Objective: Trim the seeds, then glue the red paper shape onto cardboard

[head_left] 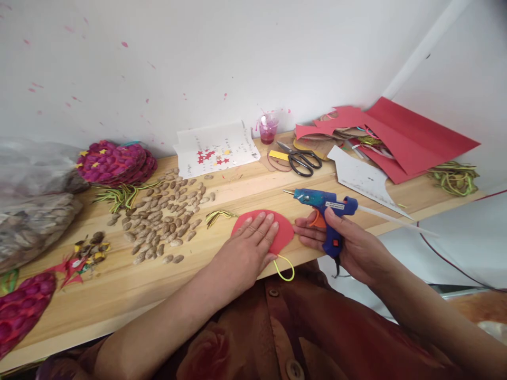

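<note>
My left hand [253, 245] lies flat with its fingers stretched out on a red paper oval [283, 232] near the table's front edge. A yellow-green cord loop [285, 275] sticks out from the oval's near side, and a green tassel [219, 215] from its far left. In my right hand [348, 237] is a blue hot glue gun [317, 199], its metal nozzle pointing left above the table. A white glue stick [396, 219] juts from its back. Several peanuts in their shells [166, 216] lie loose to the left of the oval.
Scissors [303, 161], a cup of pink liquid [268, 129] and a paper sheet [237, 137] with small stars stand along the wall. Red paper [420, 137] is piled at right. Pink-purple decorated pieces [114, 163] and a plastic bag [35, 227] are at left.
</note>
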`<state>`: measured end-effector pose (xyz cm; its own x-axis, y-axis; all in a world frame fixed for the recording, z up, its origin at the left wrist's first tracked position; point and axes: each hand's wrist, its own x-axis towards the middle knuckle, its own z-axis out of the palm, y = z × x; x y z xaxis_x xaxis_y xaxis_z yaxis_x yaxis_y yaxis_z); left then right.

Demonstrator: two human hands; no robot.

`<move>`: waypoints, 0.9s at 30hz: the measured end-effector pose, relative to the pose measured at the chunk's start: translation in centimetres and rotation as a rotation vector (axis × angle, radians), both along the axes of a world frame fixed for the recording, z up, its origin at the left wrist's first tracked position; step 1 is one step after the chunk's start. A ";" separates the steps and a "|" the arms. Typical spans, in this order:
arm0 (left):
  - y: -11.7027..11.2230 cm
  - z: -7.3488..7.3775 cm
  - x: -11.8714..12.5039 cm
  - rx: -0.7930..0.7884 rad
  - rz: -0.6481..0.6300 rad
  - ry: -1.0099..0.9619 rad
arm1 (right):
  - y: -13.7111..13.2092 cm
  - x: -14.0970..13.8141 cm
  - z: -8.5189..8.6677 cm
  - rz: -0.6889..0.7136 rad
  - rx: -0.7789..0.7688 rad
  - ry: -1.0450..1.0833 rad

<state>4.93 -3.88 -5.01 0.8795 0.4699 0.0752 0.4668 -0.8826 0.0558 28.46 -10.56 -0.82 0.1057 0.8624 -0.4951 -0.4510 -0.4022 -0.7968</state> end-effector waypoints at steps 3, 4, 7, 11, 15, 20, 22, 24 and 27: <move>0.1 -0.1 0.0 -0.084 -0.086 -0.018 | -0.1 -0.1 0.0 0.002 0.001 0.009; 0.2 0.0 0.0 -0.112 -0.109 -0.023 | -0.1 -0.2 -0.1 0.001 0.004 0.015; 0.2 0.5 -0.2 -0.184 -0.162 -0.042 | 0.0 -0.3 -0.1 0.000 0.016 0.035; 0.1 1.2 -0.7 -0.316 -0.161 -0.131 | 0.1 -0.2 -0.3 -0.007 0.039 0.064; 0.6 1.3 -0.9 -0.429 -0.048 -0.411 | 0.1 -0.1 -0.5 0.000 0.081 0.018; 1.2 1.2 0.0 -0.288 0.045 -0.517 | 0.4 -0.2 -0.4 -0.004 0.100 -0.065; 1.5 1.5 0.5 -0.242 0.069 -0.429 | 0.7 -0.3 -0.3 0.002 0.117 -0.080; 1.7 2.0 1.0 -0.188 0.085 -0.309 | 1.1 -0.5 -0.1 0.015 0.140 -0.087; 1.9 2.9 1.7 -0.130 0.136 -0.150 | 1.6 -0.7 0.1 0.029 0.152 -0.084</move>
<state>6.59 -1.98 -2.09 0.7911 0.5974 0.1316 0.5586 -0.7932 0.2425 27.75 -8.99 -0.67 0.1149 0.9299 -0.3494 -0.3698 -0.2864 -0.8839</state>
